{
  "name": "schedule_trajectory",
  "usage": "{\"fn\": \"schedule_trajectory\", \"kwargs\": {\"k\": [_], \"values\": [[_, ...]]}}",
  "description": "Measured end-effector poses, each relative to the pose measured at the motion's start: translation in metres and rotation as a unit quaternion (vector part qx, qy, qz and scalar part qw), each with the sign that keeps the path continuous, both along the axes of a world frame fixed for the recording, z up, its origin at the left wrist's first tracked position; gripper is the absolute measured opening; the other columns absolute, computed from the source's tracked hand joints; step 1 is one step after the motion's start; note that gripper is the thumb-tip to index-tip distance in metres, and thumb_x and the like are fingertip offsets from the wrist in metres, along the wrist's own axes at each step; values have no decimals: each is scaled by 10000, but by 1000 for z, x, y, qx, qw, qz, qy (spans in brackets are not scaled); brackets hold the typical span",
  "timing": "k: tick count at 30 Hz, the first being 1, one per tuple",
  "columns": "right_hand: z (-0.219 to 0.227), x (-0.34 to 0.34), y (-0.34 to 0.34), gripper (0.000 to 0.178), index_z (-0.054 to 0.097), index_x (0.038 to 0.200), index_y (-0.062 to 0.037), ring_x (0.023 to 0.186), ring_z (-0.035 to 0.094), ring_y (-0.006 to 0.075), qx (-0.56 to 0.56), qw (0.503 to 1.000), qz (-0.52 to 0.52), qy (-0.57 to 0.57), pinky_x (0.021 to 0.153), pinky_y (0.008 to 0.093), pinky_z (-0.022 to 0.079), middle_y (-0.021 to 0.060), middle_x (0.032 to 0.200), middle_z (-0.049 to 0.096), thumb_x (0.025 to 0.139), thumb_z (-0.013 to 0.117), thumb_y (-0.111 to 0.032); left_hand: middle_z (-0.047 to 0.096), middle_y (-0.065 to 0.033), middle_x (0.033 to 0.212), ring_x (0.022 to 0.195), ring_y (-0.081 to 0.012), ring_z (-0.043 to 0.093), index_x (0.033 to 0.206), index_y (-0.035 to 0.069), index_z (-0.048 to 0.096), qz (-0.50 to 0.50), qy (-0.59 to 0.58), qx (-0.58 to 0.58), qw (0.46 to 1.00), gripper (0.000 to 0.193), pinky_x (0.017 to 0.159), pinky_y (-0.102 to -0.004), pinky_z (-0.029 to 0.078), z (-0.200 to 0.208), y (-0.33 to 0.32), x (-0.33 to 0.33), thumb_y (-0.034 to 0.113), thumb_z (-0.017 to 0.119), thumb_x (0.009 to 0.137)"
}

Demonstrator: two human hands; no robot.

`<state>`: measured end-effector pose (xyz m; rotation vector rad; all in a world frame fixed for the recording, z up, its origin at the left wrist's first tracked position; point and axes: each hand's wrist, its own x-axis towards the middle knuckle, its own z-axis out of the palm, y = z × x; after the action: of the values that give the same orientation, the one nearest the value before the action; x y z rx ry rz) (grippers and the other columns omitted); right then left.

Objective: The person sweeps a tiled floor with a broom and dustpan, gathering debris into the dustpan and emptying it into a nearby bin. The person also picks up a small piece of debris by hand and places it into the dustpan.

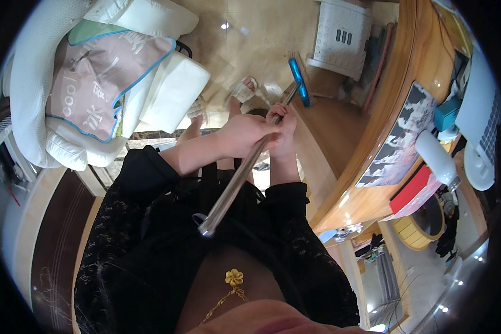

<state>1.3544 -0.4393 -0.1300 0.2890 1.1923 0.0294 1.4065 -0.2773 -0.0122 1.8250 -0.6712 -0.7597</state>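
Observation:
A broom with a long silvery metal handle [232, 188] slants across the middle of the view. Its hanging-loop end is close to my chest, and its blue head [299, 82] is at the floor beside the desk. Fine bristles seem to show along the head's far side. My left hand [250, 133] is closed around the handle, its fingers partly hidden. Just to the right, my right hand [284, 127] wraps the same handle, its fingers curled over the metal. The two hands touch or nearly touch.
A wooden desk [339, 209] curves along the right, bearing a laptop [476, 106] and a white bottle-like item [437, 157]. A white plastic crate [339, 39] stands beyond the broom head. On the left is a padded white seat [175, 92] with a pink cloth [97, 78].

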Motion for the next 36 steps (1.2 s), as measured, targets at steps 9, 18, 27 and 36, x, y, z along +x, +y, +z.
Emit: {"fn": "schedule_trajectory", "kwargs": {"k": [9,18,27,36], "values": [[14,25,-27,142,340,693,-71,440,378,93,-163,985,-44,37,395,162,383,9,592,353,832,356,-97,494,-115,603,608,-282,529,741,83,526,9,8,-45,999,157,528,-401,411,29,-8,21,232,572,729],[-23,52,-76,160,363,670,-72,393,374,94,-114,970,-208,-53,359,179,431,-9,521,327,827,368,-105,514,-134,719,755,-297,524,887,66,580,-60,157,-131,977,177,633,-365,416,-9,-45,59,115,543,722],[-69,45,-104,123,427,733,-18,385,400,89,19,987,-120,-108,353,206,395,1,523,381,832,407,-88,507,-142,792,755,-343,532,907,79,515,-180,-88,-9,980,201,633,-414,424,-25,-68,51,138,525,715],[-82,62,-104,135,420,866,47,447,422,92,-6,992,-38,-120,386,193,392,5,578,390,832,362,-70,503,-114,762,759,-308,534,877,96,521,-143,-116,31,982,178,646,-393,428,-35,-58,47,152,522,709]]}}
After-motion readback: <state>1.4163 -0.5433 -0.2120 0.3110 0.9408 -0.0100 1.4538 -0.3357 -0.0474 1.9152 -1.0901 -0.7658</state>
